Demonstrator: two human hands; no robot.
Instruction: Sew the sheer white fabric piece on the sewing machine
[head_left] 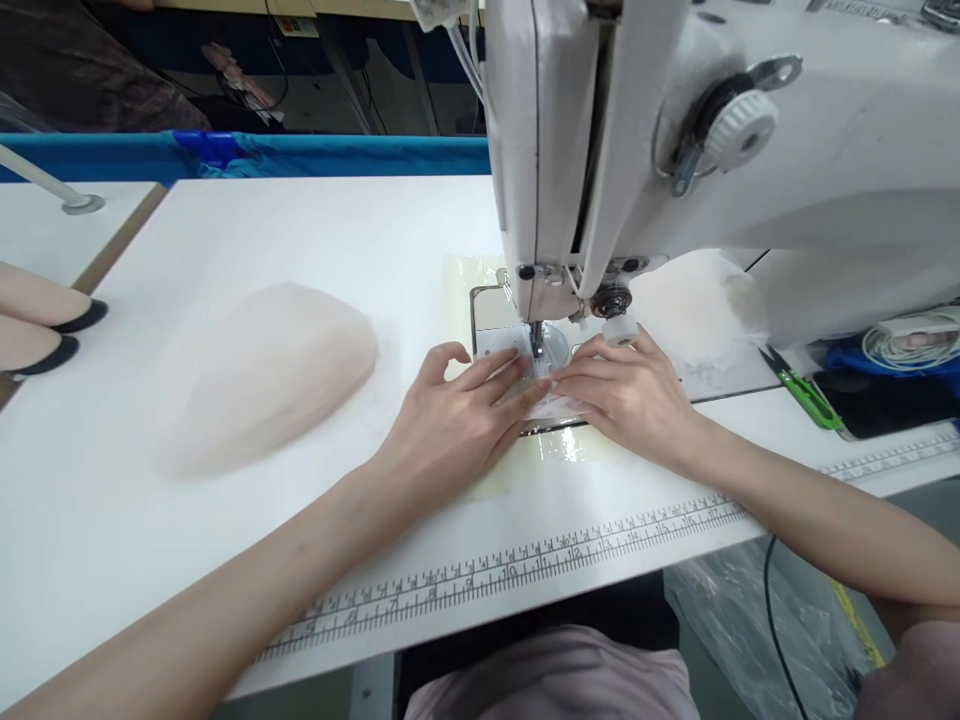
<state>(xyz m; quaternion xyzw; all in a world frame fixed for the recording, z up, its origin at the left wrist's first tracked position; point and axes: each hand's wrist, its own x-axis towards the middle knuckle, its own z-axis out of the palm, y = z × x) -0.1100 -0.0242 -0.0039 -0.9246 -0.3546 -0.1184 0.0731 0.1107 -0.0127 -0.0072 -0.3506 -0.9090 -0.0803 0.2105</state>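
My left hand (450, 425) lies flat on the white table (112, 520), fingers stretched toward the needle (536, 340) of the white sewing machine (675, 150). My right hand (634, 395) rests beside it, fingers extended. Both hands press a small piece of sheer pale fabric (555, 405) against the metal needle plate (495, 340) under the presser foot. The fabric is thin and mostly hidden by my fingertips.
A pile of pale pink fabric pieces (270, 370) lies left of my hands. More pale fabric (690, 310) sits behind the machine. Green thread snips (806, 390) lie to the right. A ruler strip (525, 565) runs along the table's front edge. Blue bin edge (300, 155) at the back.
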